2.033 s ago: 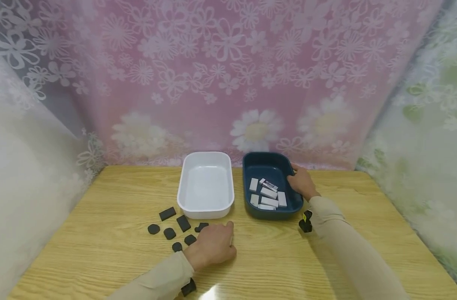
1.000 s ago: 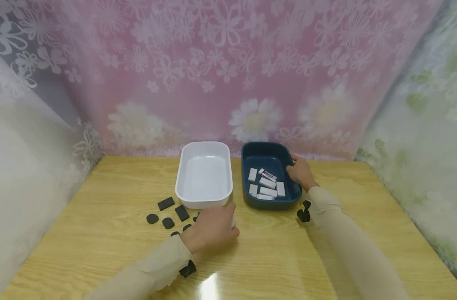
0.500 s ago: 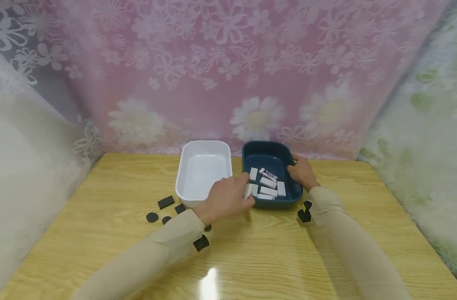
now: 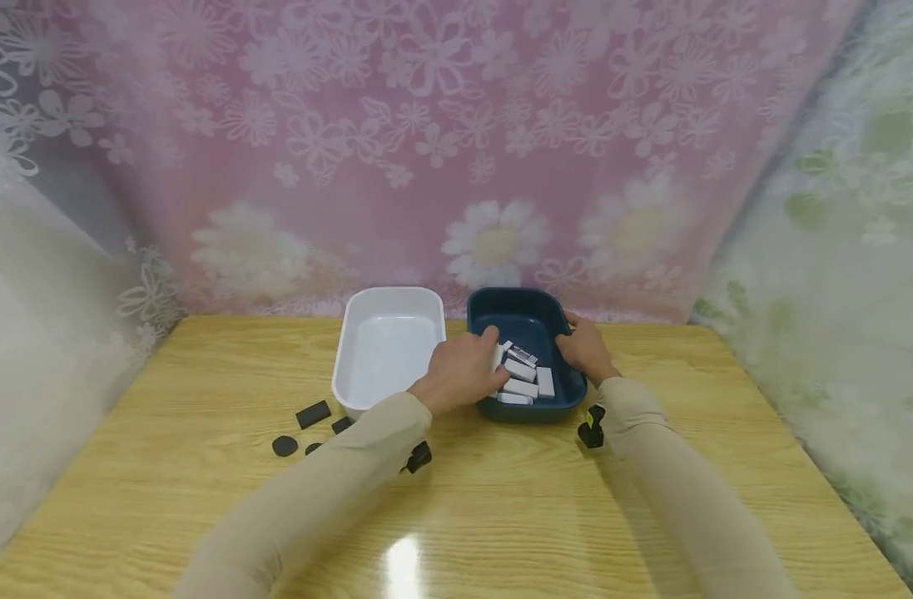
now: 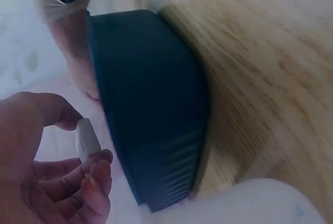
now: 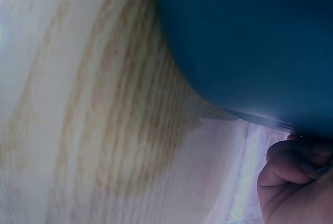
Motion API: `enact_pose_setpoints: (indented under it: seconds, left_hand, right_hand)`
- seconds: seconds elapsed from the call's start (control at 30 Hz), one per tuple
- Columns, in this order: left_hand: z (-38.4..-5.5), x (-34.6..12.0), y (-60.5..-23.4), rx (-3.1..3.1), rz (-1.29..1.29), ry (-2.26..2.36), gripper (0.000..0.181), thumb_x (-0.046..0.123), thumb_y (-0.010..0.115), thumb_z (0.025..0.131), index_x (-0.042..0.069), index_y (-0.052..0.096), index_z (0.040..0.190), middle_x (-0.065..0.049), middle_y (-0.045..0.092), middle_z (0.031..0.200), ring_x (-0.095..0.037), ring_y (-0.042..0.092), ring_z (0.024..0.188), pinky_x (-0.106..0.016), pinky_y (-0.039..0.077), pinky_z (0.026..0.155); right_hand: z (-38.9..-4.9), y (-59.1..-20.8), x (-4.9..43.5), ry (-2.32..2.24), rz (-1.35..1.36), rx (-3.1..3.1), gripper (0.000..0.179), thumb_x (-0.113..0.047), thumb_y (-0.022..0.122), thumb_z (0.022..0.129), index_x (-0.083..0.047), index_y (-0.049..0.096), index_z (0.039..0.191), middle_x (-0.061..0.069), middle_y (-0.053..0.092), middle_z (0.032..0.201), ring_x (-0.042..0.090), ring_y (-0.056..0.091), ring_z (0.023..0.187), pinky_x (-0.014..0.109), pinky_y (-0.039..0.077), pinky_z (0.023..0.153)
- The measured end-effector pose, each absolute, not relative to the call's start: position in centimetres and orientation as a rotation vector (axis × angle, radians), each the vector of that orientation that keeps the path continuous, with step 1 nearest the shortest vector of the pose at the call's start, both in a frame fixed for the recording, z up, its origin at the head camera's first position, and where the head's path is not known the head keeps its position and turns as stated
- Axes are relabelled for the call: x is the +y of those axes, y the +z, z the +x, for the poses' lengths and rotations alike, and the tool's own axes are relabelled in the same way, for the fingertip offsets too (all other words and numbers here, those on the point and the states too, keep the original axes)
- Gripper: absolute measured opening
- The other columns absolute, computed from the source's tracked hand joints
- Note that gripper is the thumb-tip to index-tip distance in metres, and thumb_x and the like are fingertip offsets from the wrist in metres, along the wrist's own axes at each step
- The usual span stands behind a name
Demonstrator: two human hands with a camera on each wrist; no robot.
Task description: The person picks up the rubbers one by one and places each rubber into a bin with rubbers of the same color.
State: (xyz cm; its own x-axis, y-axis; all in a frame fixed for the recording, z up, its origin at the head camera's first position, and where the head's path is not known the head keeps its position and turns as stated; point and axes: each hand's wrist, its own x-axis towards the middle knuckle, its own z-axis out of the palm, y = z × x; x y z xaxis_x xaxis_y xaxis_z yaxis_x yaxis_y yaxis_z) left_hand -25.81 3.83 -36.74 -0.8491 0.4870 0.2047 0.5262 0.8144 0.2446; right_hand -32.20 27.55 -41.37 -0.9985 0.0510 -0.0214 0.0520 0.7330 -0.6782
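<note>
In the middle of the frame, the left hand (image 4: pixel 463 368) pinches a white block (image 5: pixel 88 140), best let go low inside the blue tub (image 4: pixel 534 413) that the right hand (image 4: pixel 587 349) grips.

Inside the blue bin (image 4: pixel 533 413), room lies beyond obstructing white blocks (image 4: pixel 520 370).

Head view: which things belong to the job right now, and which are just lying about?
In the job, it seems:
white block pinched by the left hand
blue bin held by the right hand
other pale blocks inside it

Apparently just lying about:
black pieces on the table
white tub
</note>
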Motion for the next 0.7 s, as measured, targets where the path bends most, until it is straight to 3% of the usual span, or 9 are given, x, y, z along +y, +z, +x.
enact_pose_setpoints:
  seconds: [0.37, 0.7]
  left_hand:
    - [-27.7, 6.6, -37.2, -2.931, -0.850, -0.409, 0.026, 0.035, 0.057, 0.091, 0.012, 0.054, 0.103, 0.001, 0.052, 0.067, -0.015, 0.052, 0.053, -0.030, 0.042, 0.047]
    - [-29.1, 8.3, -38.9, -2.960, -0.794, -0.315, 0.027, 0.039, 0.059, 0.091, 0.014, 0.058, 0.103, 0.001, 0.059, 0.079, -0.017, 0.058, 0.066, -0.034, 0.048, 0.058]
  right_hand:
    - [-31.9, -41.4, 27.7, -1.160, 0.105, 2.904, 0.060, -0.008, 0.043, 0.092, -0.001, 0.026, 0.149, 0.028, 0.039, 0.141, 0.039, 0.048, 0.119, 0.049, 0.044, 0.092]
    - [-32.3, -41.3, 27.5, -1.138, 0.098, 2.926, 0.059, -0.008, 0.043, 0.092, 0.000, 0.028, 0.148, 0.027, 0.037, 0.143, 0.041, 0.041, 0.126, 0.052, 0.037, 0.099]
